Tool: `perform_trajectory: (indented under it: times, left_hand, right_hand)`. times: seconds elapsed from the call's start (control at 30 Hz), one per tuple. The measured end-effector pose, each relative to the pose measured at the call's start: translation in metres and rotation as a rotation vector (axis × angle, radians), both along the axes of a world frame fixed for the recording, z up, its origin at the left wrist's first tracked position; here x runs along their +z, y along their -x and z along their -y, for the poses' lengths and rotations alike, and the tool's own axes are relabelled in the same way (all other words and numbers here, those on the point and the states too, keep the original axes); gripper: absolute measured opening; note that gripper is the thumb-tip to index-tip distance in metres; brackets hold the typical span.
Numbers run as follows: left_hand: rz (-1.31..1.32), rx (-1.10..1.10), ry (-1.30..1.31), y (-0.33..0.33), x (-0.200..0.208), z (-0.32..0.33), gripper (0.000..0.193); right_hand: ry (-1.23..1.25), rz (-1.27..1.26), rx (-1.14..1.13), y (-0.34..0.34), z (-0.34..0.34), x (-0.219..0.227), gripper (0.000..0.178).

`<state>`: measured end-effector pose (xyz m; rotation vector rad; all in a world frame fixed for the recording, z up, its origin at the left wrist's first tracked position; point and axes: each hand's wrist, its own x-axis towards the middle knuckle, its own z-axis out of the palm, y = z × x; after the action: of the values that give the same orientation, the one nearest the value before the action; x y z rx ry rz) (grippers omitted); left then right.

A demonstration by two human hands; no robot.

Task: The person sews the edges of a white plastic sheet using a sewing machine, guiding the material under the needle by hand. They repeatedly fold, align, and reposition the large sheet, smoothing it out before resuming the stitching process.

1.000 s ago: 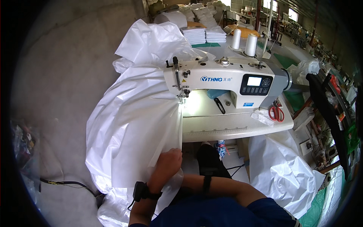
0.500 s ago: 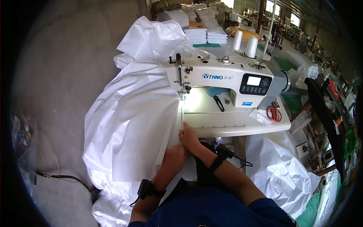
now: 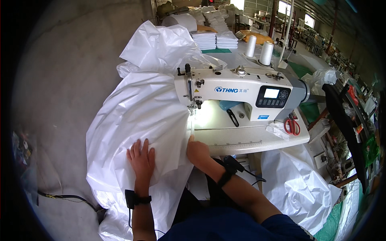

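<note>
A large sheet of thin white fabric (image 3: 132, 104) drapes over the left of the sewing table, its right edge running up under the needle of a white sewing machine (image 3: 237, 84). On top of the fabric my left hand (image 3: 141, 158) lies flat with its fingers spread. My right hand (image 3: 197, 152) is closed on the fabric's edge at the table's front, just below the lit needle area; its fingertips press the hem, partly hidden by the back of the hand.
Red-handled scissors (image 3: 292, 127) and black thread snips (image 3: 232, 117) lie on the machine bed. Two white thread cones (image 3: 266, 53) stand behind the machine. Folded white stacks (image 3: 204, 41) sit at the back. More white fabric (image 3: 295, 180) hangs at the right.
My left hand has left the fabric's edge beside my right hand, moved left and opened flat on the sheet. My right hand has shifted slightly down and left, still gripping the edge.
</note>
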<state>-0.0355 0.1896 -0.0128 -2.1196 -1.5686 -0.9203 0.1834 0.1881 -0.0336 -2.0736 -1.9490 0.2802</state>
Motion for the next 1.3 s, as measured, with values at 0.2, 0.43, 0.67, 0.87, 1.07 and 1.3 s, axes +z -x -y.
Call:
perform_trajectory:
  times: [0.2, 0.43, 0.67, 0.87, 1.07, 1.3]
  left_hand:
    - [0.134, -0.171, 0.157, 0.016, 0.001, -0.072, 0.032]
    - [0.137, -0.183, 0.284, 0.015, 0.005, -0.122, 0.034]
    - [0.017, -0.046, 0.354, 0.024, -0.015, -0.203, 0.043]
    - [0.179, -0.136, 0.123, 0.005, 0.034, -0.139, 0.027]
    - [0.207, -0.283, 0.268, -0.047, 0.001, 0.042, 0.045]
    - [0.089, -0.184, 0.332, 0.027, -0.03, -0.061, 0.046]
  right_hand:
    - [0.003, 0.05, -0.046, -0.007, -0.039, 0.003, 0.039]
    - [-0.015, -0.038, -0.067, -0.014, -0.078, 0.001, 0.031]
    - [-0.018, -0.26, -0.176, -0.009, -0.053, 0.019, 0.032]
    - [0.337, -0.787, -0.036, -0.002, 0.067, -0.014, 0.049]
    - [0.416, -1.34, 0.218, 0.045, 0.072, -0.077, 0.058]
    - [0.855, -2.096, 0.258, 0.054, 0.089, -0.04, 0.046]
